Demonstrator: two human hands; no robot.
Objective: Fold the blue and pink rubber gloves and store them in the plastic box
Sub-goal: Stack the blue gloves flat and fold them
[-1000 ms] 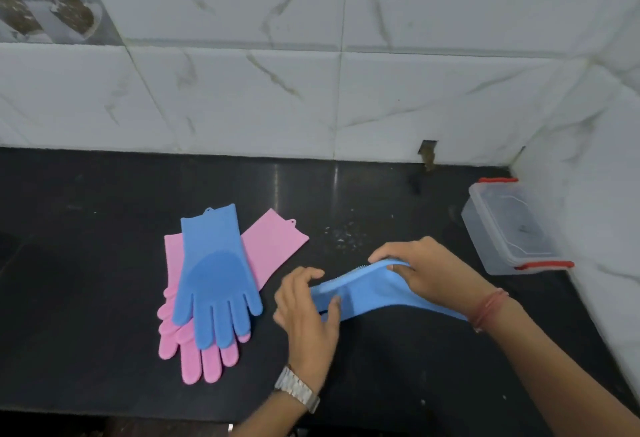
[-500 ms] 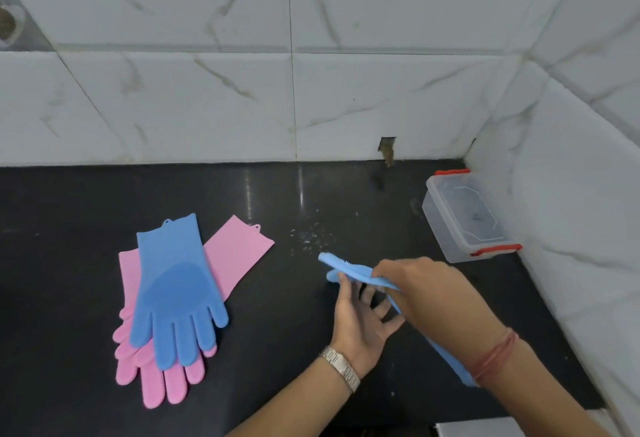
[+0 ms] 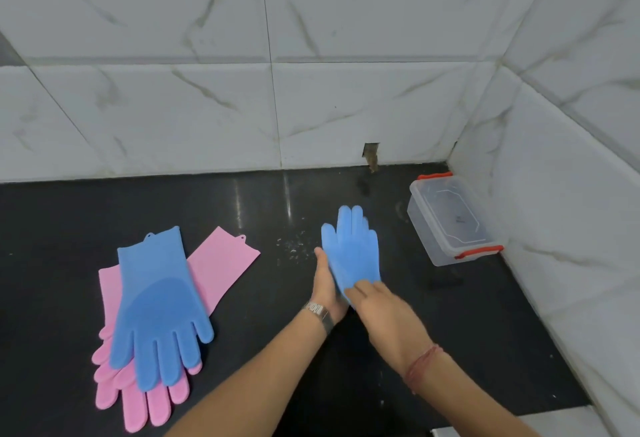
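On the left of the black counter (image 3: pixel 62 229), a blue glove (image 3: pixel 157 301) lies flat over two pink gloves (image 3: pixel 221 263). In the middle, the left hand (image 3: pixel 325 284), fingers straight, supports a second blue glove (image 3: pixel 351 253); the right hand (image 3: pixel 384 312) presses flat fingers on it. The closed plastic box (image 3: pixel 450 218) stands in the right corner.

I note two blue gloves (image 3: pixel 351 249), pink gloves (image 3: pixel 221 263), a black countertop (image 3: pixel 69 222), grey-veined white tiles (image 3: pixel 346 107), and red box clips (image 3: pixel 479 251).
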